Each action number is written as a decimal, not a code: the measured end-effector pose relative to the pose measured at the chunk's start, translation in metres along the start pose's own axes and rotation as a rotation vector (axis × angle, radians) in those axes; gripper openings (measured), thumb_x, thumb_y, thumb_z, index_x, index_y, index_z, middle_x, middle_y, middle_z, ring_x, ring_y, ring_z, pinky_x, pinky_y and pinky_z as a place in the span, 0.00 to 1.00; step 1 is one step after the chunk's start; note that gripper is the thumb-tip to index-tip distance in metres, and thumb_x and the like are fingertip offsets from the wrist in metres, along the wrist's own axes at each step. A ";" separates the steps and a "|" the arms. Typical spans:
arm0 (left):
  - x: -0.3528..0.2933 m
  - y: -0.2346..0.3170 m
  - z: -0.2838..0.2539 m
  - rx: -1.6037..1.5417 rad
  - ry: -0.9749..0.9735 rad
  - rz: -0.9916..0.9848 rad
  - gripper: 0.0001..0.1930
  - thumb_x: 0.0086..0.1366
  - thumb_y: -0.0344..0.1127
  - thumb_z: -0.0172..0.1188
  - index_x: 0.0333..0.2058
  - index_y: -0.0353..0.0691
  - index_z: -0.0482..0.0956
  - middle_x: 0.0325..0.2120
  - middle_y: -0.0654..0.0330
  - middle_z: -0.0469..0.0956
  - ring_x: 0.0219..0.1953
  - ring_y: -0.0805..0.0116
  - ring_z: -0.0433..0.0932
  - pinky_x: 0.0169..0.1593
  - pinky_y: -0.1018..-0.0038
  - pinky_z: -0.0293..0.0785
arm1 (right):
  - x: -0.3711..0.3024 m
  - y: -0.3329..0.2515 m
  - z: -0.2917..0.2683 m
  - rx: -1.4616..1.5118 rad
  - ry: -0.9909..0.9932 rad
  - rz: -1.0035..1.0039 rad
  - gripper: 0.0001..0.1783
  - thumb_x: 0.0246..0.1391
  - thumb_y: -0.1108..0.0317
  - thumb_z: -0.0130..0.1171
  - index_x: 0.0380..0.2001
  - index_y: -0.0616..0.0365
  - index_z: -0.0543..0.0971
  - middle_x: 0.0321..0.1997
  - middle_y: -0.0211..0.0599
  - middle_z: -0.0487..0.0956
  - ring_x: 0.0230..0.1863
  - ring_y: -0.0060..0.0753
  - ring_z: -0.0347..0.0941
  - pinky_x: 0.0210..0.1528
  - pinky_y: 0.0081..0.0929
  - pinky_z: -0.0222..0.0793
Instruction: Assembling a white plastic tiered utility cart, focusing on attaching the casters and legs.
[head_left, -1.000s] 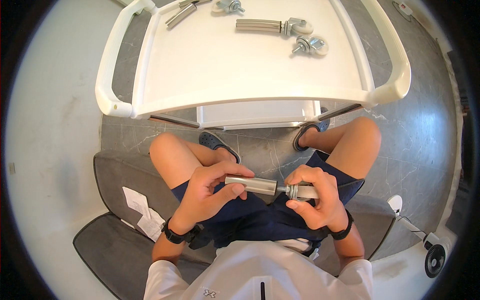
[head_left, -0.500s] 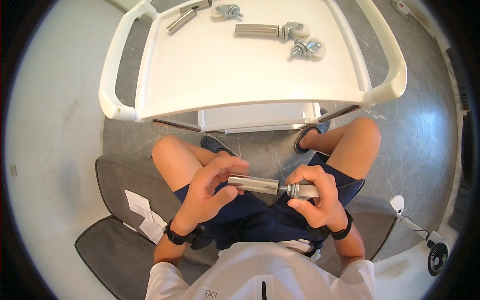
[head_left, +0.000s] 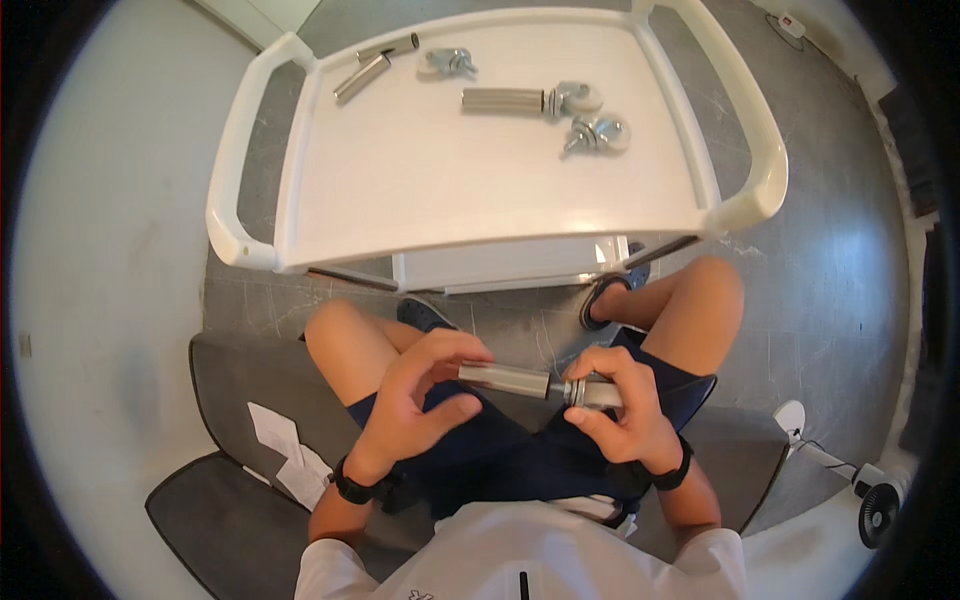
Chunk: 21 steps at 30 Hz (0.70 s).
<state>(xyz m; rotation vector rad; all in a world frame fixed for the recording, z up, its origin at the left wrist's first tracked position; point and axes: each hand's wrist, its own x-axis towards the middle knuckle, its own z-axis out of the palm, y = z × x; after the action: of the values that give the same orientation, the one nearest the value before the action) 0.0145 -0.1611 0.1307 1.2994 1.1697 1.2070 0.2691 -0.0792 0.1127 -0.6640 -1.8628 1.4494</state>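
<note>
My right hand [head_left: 625, 405] grips a caster wheel [head_left: 590, 394], thumb and fingers closed around it above my lap. From the caster, a threaded stem leads to the end of a shiny metal tube [head_left: 508, 379]; how deep it sits inside is hard to see. My left hand [head_left: 420, 400] is open around the tube's left end, thumb held away and fingertips close to the metal; whether they touch it cannot be made out. On the white cart's top tray [head_left: 400, 200] lie a tube with a caster fitted [head_left: 505, 101], two loose casters [head_left: 600, 133] and two loose tubes [head_left: 362, 79].
The white cart has raised handles [head_left: 745, 120] at both sides and a lower shelf [head_left: 500, 265]. I sit on a grey padded seat [head_left: 250, 370] with paper sheets [head_left: 280, 435] at my left. A small black fan [head_left: 880, 515] stands at the right, and a wall [head_left: 110, 250] borders the left.
The view has shifted, so the cart appears lower. My left thumb and fingers remain spread around the tube's end. My right hand keeps its grip on the caster.
</note>
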 end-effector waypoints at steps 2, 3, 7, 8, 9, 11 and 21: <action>0.000 0.000 -0.009 -0.229 -0.037 -0.254 0.17 0.67 0.24 0.60 0.54 0.34 0.73 0.46 0.55 0.74 0.49 0.65 0.78 0.53 0.71 0.75 | 0.003 0.002 0.000 0.029 0.005 -0.040 0.19 0.52 0.69 0.68 0.45 0.60 0.74 0.30 0.39 0.77 0.25 0.35 0.76 0.30 0.27 0.69; -0.002 -0.003 -0.014 -0.146 -0.087 -0.241 0.16 0.68 0.26 0.59 0.54 0.34 0.73 0.45 0.55 0.75 0.48 0.65 0.78 0.53 0.71 0.75 | 0.004 0.002 0.001 0.012 0.011 -0.051 0.19 0.52 0.69 0.68 0.45 0.60 0.73 0.30 0.38 0.77 0.25 0.34 0.75 0.30 0.26 0.69; 0.002 -0.003 -0.003 -0.062 0.024 0.031 0.16 0.69 0.29 0.59 0.54 0.33 0.72 0.42 0.56 0.76 0.46 0.65 0.79 0.53 0.71 0.76 | 0.001 0.005 0.000 0.090 0.008 0.018 0.19 0.52 0.70 0.68 0.45 0.60 0.73 0.31 0.38 0.78 0.26 0.31 0.76 0.30 0.26 0.69; 0.002 0.000 -0.006 -0.087 -0.011 -0.065 0.18 0.67 0.27 0.61 0.54 0.34 0.72 0.44 0.56 0.76 0.47 0.65 0.79 0.54 0.70 0.75 | 0.001 0.005 0.001 0.081 -0.004 0.013 0.19 0.51 0.70 0.68 0.45 0.60 0.73 0.31 0.37 0.78 0.27 0.31 0.76 0.31 0.25 0.69; 0.002 0.001 -0.007 -0.111 -0.046 -0.160 0.20 0.64 0.24 0.63 0.55 0.34 0.72 0.46 0.56 0.75 0.48 0.65 0.79 0.55 0.69 0.75 | 0.000 0.005 0.001 0.071 -0.015 0.006 0.20 0.51 0.71 0.69 0.45 0.59 0.73 0.31 0.37 0.78 0.27 0.30 0.76 0.31 0.25 0.69; -0.002 -0.010 -0.009 -0.065 -0.058 -0.121 0.21 0.62 0.23 0.64 0.54 0.34 0.73 0.48 0.55 0.75 0.48 0.64 0.78 0.55 0.68 0.75 | 0.000 0.005 0.002 0.050 -0.012 -0.003 0.20 0.51 0.71 0.69 0.45 0.59 0.73 0.31 0.37 0.78 0.27 0.30 0.76 0.31 0.25 0.69; 0.009 -0.007 -0.004 -0.006 -0.063 0.110 0.19 0.61 0.23 0.65 0.51 0.32 0.75 0.47 0.53 0.77 0.47 0.62 0.78 0.53 0.69 0.75 | -0.002 0.007 0.003 0.053 -0.008 0.019 0.19 0.51 0.71 0.68 0.45 0.60 0.74 0.32 0.37 0.78 0.29 0.31 0.76 0.33 0.26 0.70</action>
<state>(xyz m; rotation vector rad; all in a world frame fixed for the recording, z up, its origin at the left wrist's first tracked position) 0.0110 -0.1520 0.1248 1.4029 1.0607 1.2391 0.2677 -0.0808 0.1054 -0.6524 -1.8221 1.5105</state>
